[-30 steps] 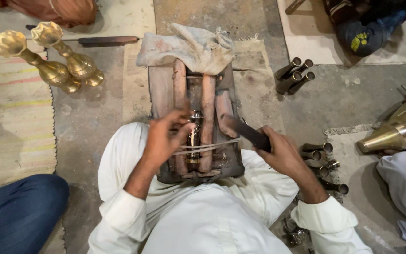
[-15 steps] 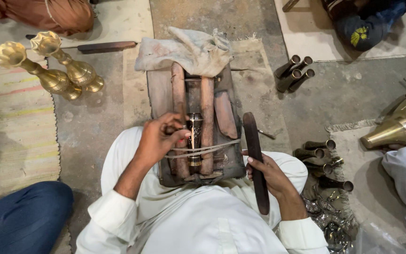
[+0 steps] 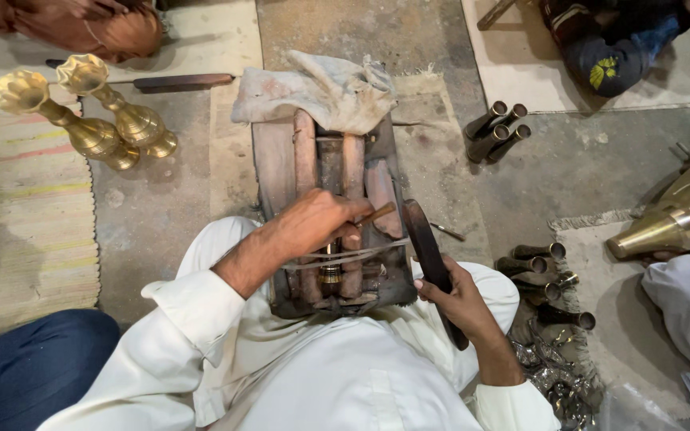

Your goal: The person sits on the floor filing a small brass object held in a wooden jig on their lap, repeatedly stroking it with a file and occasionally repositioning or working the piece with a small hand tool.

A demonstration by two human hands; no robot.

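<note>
Left hand (image 3: 321, 223) closed on wooden-handled tool (image 3: 375, 214), pressed to small brass piece (image 3: 330, 274) in wooden lathe frame (image 3: 273, 172). Right hand (image 3: 457, 299) gripping dark bow stick (image 3: 433, 263) beside frame.

Two fluted brass vases (image 3: 93, 120) | four dark metal tubes (image 3: 495, 130) | crumpled grey cloth (image 3: 321, 92) | brass cone (image 3: 672, 215) | striped woven mat (image 3: 17, 207)

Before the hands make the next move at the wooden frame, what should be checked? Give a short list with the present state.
1. Left hand grips thin wooden-handled tool: ok.
2. Right hand holds long dark stick: ok.
3. Cord lies across the small brass piece: ok.
4. Brass piece seated firmly in the wooden frame: cannot tell.
5. Cloth lies away from the hands: ok.
</note>
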